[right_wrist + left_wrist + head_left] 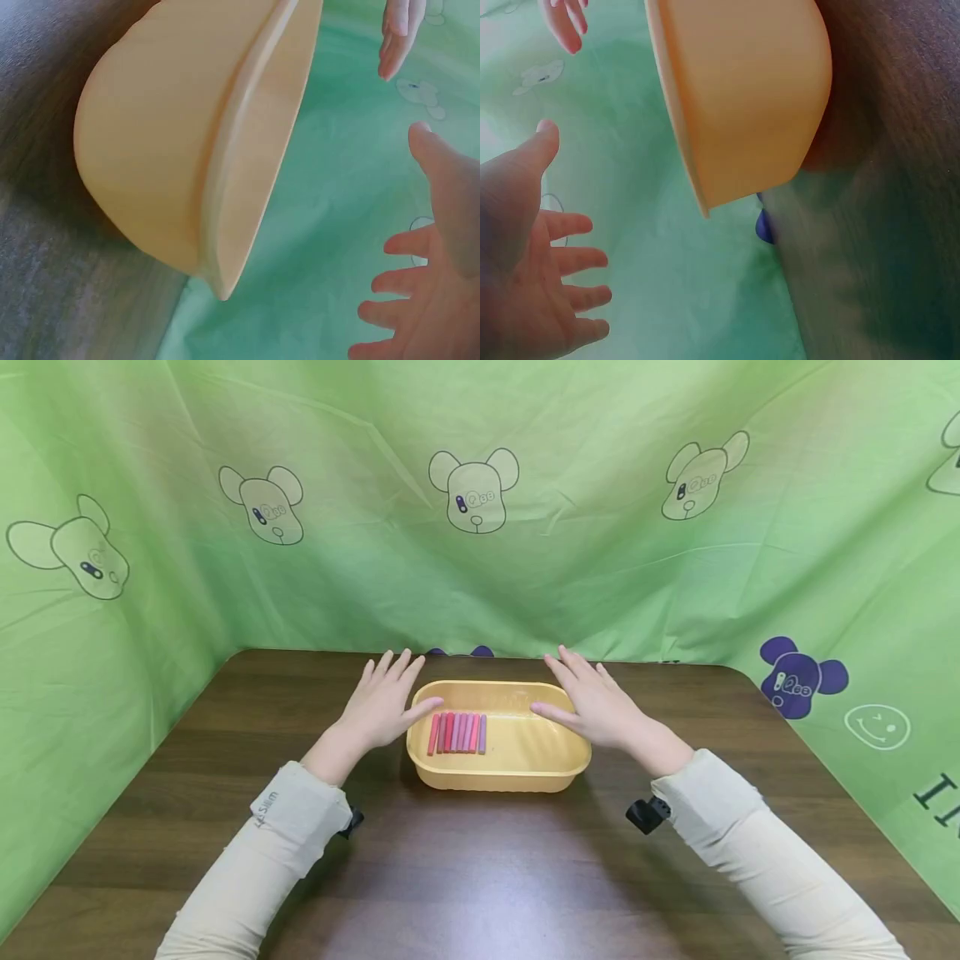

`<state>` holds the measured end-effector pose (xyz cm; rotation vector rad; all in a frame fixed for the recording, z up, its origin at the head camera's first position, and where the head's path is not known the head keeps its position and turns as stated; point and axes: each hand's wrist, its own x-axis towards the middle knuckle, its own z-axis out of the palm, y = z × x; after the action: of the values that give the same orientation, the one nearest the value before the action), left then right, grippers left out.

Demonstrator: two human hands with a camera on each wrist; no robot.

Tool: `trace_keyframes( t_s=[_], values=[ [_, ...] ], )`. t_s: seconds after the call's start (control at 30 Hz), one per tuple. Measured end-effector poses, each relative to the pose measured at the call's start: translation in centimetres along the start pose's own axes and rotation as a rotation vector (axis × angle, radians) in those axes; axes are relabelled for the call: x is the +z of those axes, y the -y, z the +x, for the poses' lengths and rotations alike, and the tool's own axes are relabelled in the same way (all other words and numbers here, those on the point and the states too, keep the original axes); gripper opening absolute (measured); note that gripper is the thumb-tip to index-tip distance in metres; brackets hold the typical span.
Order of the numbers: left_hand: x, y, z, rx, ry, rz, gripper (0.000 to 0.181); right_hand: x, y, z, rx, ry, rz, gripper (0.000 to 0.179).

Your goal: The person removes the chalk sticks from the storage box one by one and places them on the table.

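A yellow oval plastic basin [536, 760] stands on the table. In its left half lies a row of several slim pink, red and purple sticks [457, 733], side by side; their exact kind cannot be told. My left hand [381, 708] is held above the basin's left end, fingers spread and thumb over the rim. Mirroring it at the right end is my right hand [596, 703], its fingers also stretched out. Both wrist views show the basin wall [750, 97] apart from the fingers, and neither hand holds anything.
The dark wooden table [480, 877] reaches back to a green cloth [570, 585] printed with bear heads, which hangs behind and along both sides. Small black devices [647, 815] sit under both wrists, by the rolled pale sleeves [712, 802].
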<state>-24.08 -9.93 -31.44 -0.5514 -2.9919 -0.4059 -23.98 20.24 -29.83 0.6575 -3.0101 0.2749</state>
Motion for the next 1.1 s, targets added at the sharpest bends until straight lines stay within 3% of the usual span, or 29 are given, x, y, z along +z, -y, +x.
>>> trace_keyframes(
  t_s=[0.23,0.5,0.87,1.1],
  values=[
    [-0.3,0.2,-0.3,0.056,-0.03,-0.016,0.068,-0.6,0.5,0.3,-0.047,0.013,0.149,0.075],
    [0.6,1.2,-0.9,0.132,-0.054,-0.071,0.06,-0.3,0.5,1.4,-0.118,-0.007,0.312,0.053],
    [2.2,2.6,-1.5,0.148,-0.017,-0.143,0.051,0.0,0.3,3.4,-0.021,0.133,0.516,0.043],
    [2.7,3.0,-1.6,0.162,0.045,-0.155,0.047,0.6,0.0,4.7,0.063,0.257,0.72,0.045]
  ],
)
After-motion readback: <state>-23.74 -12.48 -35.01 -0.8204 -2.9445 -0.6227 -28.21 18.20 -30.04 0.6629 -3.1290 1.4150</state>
